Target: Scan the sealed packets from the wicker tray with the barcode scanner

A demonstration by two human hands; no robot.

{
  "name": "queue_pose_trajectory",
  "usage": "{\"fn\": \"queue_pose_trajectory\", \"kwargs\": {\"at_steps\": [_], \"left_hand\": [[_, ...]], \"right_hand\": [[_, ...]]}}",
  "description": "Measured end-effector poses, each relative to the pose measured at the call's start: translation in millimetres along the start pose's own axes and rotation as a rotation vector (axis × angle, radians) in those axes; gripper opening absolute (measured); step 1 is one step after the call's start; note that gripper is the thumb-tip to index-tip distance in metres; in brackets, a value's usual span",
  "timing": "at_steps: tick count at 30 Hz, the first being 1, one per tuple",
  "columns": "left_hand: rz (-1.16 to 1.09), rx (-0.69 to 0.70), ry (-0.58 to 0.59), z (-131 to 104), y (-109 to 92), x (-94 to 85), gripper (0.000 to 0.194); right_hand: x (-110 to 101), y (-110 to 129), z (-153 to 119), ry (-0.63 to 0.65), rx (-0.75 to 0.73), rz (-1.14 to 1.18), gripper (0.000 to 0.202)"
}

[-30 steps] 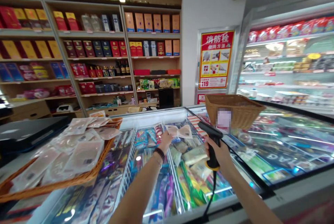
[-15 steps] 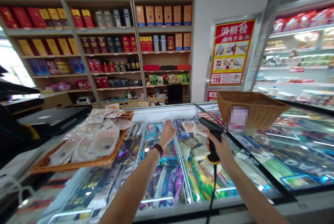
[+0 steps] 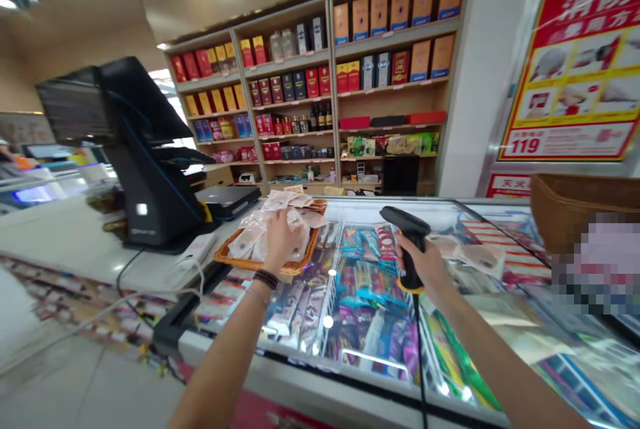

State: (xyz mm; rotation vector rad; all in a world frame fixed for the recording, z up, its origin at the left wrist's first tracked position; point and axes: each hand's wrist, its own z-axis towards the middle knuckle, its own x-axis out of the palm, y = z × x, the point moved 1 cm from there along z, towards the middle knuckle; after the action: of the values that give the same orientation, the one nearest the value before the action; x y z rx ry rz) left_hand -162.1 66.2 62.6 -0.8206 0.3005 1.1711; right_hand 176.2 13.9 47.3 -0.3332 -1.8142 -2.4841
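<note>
My right hand (image 3: 425,262) is wrapped round the handle of a black barcode scanner (image 3: 407,242) with yellow trim, held above the glass-topped freezer (image 3: 270,372). Its cable hangs straight down. My left hand (image 3: 283,239), with a dark beaded bracelet at the wrist, is over the orange wicker tray (image 3: 227,257) with fingers curled on a clear plastic packet (image 3: 299,226). The fingertips are partly hidden. Several similar flat packets fill the tray. To the right of the scanner, flat clear packets (image 3: 483,257) lie on the freezer glass.
A black till screen (image 3: 150,149) and a flat black device (image 3: 230,201) stand on the white counter at left. A brown basket (image 3: 560,216) sits on the freezer at right. Shelves (image 3: 333,99) of boxes line the back. A white cable (image 3: 110,312) trails at left.
My left hand has gone from above the freezer's middle to the packets in the wicker tray. My view has turned left, bringing the till in. The scanner stays in my right hand.
</note>
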Motion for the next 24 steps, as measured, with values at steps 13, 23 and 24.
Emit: {"fn": "queue_pose_trajectory", "kwargs": {"at_steps": [13,23,24], "left_hand": [[0.197,-0.286,0.301,-33.6,34.8,-29.9,0.022],[-0.478,-0.322,-0.009,-40.5,-1.4,1.4,0.019],[-0.577,-0.334,-0.012,-39.2,-8.2,9.5,0.020]], "right_hand": [[42.2,-55.4,-2.4,0.195,0.051,-0.011,0.048],[27.0,-57.7,-7.5,0.182,0.112,0.010,0.049],[27.5,-54.9,-9.1,0.190,0.104,0.013,0.049]]}}
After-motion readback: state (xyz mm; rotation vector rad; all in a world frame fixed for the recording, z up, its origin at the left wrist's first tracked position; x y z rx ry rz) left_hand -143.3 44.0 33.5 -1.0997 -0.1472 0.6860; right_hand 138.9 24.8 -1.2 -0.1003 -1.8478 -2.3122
